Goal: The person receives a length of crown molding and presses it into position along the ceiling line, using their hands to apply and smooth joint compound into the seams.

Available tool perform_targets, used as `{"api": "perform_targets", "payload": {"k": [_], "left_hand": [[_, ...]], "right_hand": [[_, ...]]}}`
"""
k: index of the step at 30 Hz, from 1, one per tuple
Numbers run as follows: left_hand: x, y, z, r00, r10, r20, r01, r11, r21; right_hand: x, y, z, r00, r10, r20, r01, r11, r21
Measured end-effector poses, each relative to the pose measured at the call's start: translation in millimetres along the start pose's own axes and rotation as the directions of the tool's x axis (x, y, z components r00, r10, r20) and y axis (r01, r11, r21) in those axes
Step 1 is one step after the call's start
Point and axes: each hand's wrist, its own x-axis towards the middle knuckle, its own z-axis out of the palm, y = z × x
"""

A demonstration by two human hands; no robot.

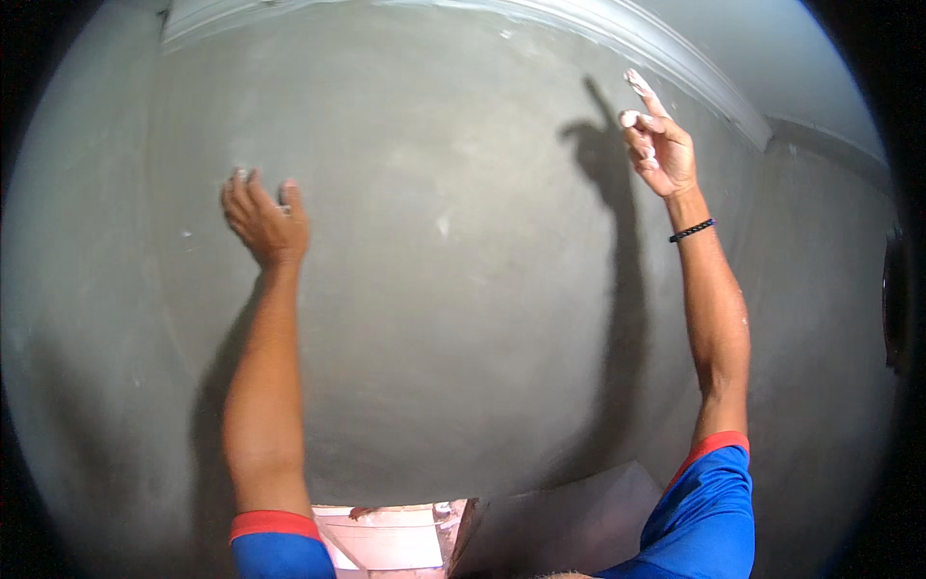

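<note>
My left hand is raised against or just before the grey plastered wall, back toward me. Its thumb stands apart from the slightly bent fingers, and whitish residue shows at the tips. Higher up on the right, my right hand points its index finger up toward the white cornice moulding, while the other fingers curl loosely. White paste coats the index fingertip and dabs the other fingers. Whether that fingertip touches the moulding or wall I cannot tell. A dark braided bracelet circles my right wrist.
White ceiling fills the upper right, meeting the cornice. Another grey wall runs down the right side, with a dark object at its far edge. Low in the middle, a bright pinkish area shows beside a grey slanted surface.
</note>
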Motion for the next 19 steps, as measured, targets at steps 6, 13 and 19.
{"api": "perform_targets", "payload": {"k": [6, 13, 19], "left_hand": [[7.4, -27.5, 47.0, 0.997, -0.076, 0.012, 0.074, 0.994, 0.081], [47.6, -143.1, 117.8, 0.988, -0.153, 0.031, 0.152, 0.988, 0.039], [180.7, -92.9, 181.6, 0.987, -0.114, -0.115, 0.066, 0.934, -0.351]], "right_hand": [[-20.7, 10.9, -15.4, 0.999, 0.032, 0.027, -0.038, 0.97, 0.242], [-73.7, 23.9, 7.6, 0.995, 0.08, -0.056, -0.053, 0.922, 0.384], [-52.9, -3.6, 71.3, 0.984, 0.031, -0.178, 0.042, 0.918, 0.395]]}}
